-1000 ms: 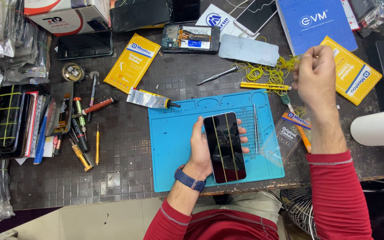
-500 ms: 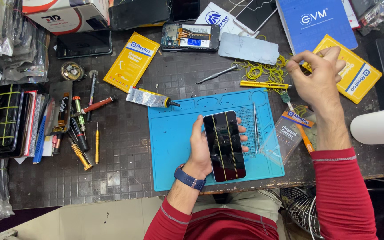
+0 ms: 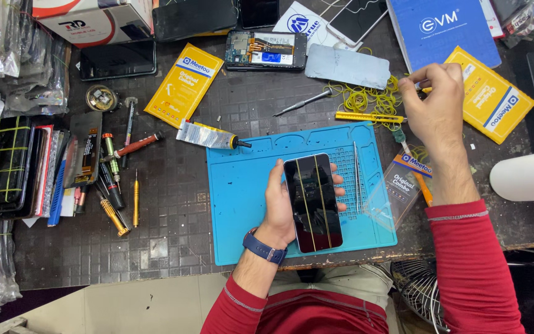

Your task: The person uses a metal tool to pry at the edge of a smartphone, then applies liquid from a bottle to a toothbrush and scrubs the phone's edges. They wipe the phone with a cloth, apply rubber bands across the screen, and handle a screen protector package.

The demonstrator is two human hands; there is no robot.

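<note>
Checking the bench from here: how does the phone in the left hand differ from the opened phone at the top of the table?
The phone in the left hand is closed, dark screen up, with yellow rubber bands lengthwise around it; the opened phone shows its circuit boards and carries no bands. The first is held upright over the blue mat; the second lies crosswise, untouched, on the table. Both are slim rectangular handsets.

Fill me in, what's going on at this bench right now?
A person in red sleeves sits at a cluttered repair bench. The left hand holds a dark phone, banded lengthwise with two yellow rubber bands, over a blue mat. The right hand reaches out to a pile of yellow rubber bands, its fingers pinching at one. Tweezers lie on the mat beside the phone; a glue tube lies at the mat's left corner.
</note>
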